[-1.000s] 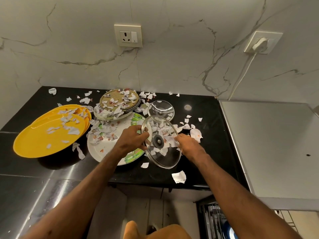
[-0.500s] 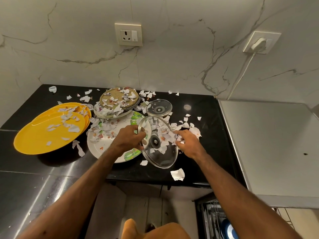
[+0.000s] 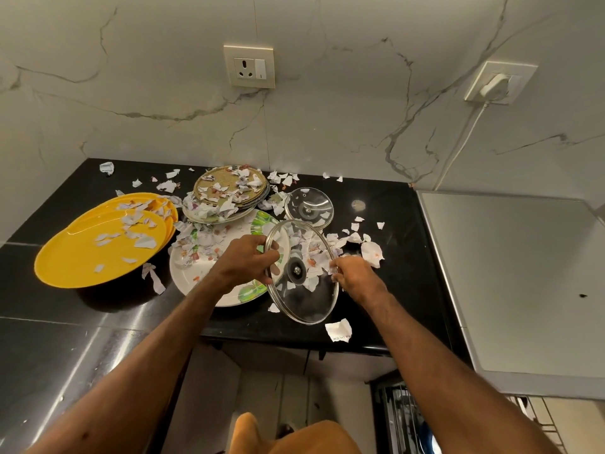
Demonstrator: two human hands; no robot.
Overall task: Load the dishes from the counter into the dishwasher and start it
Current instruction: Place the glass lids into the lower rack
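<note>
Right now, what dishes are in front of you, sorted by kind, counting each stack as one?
Glass lids: 2 (large lid gripped by the left hand, small lid on the counter)
Yellow plate stacks: 1
Gold patterned plate stacks: 1
White leafy plates: 1
Total: 5

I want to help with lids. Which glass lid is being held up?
The bigger glass lid, tilted, its rim gripped by left hand and right hand; the smaller lid lies flat behind.
</note>
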